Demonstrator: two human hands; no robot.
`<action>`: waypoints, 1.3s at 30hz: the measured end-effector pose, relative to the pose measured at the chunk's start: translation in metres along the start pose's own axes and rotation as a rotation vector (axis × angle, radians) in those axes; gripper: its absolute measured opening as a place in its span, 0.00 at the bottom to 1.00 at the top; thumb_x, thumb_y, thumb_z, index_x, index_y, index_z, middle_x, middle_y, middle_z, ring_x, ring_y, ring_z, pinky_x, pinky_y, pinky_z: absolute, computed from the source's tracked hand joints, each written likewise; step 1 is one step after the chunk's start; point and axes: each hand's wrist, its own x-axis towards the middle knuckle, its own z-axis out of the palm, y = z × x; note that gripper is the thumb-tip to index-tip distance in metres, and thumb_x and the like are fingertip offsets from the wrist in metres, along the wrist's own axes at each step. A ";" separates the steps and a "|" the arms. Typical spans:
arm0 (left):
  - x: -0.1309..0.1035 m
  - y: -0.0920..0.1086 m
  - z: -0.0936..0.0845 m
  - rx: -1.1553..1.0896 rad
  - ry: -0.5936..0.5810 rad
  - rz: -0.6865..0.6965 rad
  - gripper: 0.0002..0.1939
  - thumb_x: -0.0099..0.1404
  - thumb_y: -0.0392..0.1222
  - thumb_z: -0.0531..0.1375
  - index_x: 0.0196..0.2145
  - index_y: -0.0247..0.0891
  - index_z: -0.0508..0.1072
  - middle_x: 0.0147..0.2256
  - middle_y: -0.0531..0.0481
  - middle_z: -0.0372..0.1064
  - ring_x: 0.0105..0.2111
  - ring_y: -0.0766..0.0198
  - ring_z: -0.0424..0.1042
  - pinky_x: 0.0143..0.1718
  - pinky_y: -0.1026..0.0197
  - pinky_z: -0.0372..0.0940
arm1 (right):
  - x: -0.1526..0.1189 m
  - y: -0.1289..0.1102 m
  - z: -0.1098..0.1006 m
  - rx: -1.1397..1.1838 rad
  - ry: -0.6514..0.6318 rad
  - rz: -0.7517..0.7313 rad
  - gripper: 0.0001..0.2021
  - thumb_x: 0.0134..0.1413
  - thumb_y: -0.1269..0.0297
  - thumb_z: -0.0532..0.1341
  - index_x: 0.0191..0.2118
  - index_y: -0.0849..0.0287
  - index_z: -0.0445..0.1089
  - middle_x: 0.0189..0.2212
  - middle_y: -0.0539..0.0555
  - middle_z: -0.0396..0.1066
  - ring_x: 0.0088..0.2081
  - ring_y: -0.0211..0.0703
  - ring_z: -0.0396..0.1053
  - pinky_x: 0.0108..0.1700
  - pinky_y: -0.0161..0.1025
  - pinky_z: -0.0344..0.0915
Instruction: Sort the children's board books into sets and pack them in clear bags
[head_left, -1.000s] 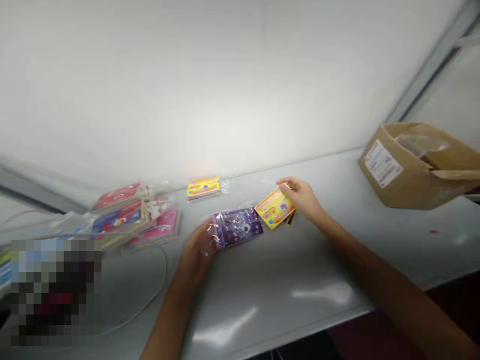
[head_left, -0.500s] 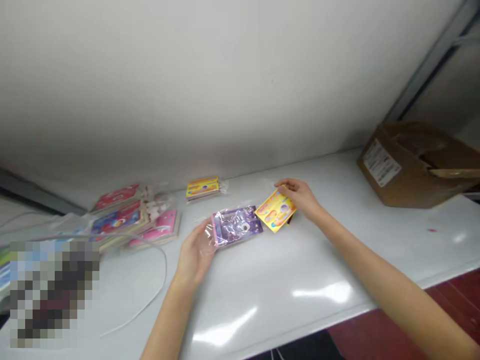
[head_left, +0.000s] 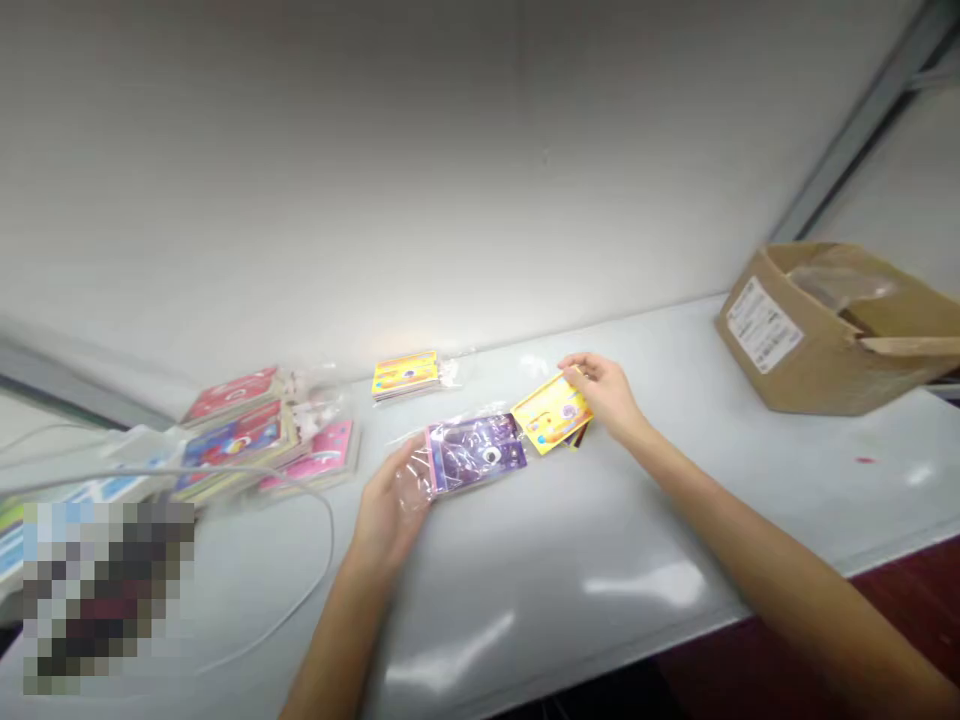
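My left hand [head_left: 391, 497] grips the left end of a purple card pack [head_left: 476, 455] in a clear plastic sleeve. Its fingers go under the pack and are partly hidden. My right hand [head_left: 602, 393] pinches the upper right corner of a yellow printed card [head_left: 553, 411], thumb on top. That card's left edge meets the right end of the purple pack; whether it overlaps or only touches I cannot tell. Darker card edges show beneath the yellow card. Behind the purple pack, a bagged stack of yellow cards [head_left: 406, 374] lies near the wall.
Several bagged packs, among them a blue one [head_left: 236, 440] and a pink one [head_left: 330, 452], are piled on the left. A white cable [head_left: 331, 540] curves across the table [head_left: 525, 600] there. At the right stands an opened cardboard box [head_left: 832, 350] with clear plastic inside.
The yellow card has turned slightly and its lower edge has risen, showing more of the dark card edges beneath. My right hand has shifted a little right. My left hand stays nearly still.
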 end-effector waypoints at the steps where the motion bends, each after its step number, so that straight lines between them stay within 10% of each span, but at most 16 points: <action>1: 0.000 0.000 0.000 0.002 0.003 -0.001 0.09 0.54 0.40 0.62 0.34 0.34 0.76 0.27 0.51 0.75 0.26 0.66 0.73 0.29 0.66 0.67 | 0.001 0.000 -0.002 -0.030 0.010 0.008 0.11 0.45 0.56 0.58 0.32 0.58 0.68 0.26 0.52 0.68 0.26 0.40 0.64 0.27 0.36 0.61; 39: 0.003 -0.001 -0.002 0.027 -0.018 0.009 0.11 0.54 0.40 0.62 0.36 0.35 0.76 0.32 0.49 0.76 0.33 0.61 0.74 0.36 0.63 0.68 | -0.008 -0.001 0.013 0.168 -0.126 0.102 0.10 0.46 0.58 0.59 0.34 0.58 0.69 0.26 0.51 0.72 0.26 0.39 0.69 0.28 0.35 0.65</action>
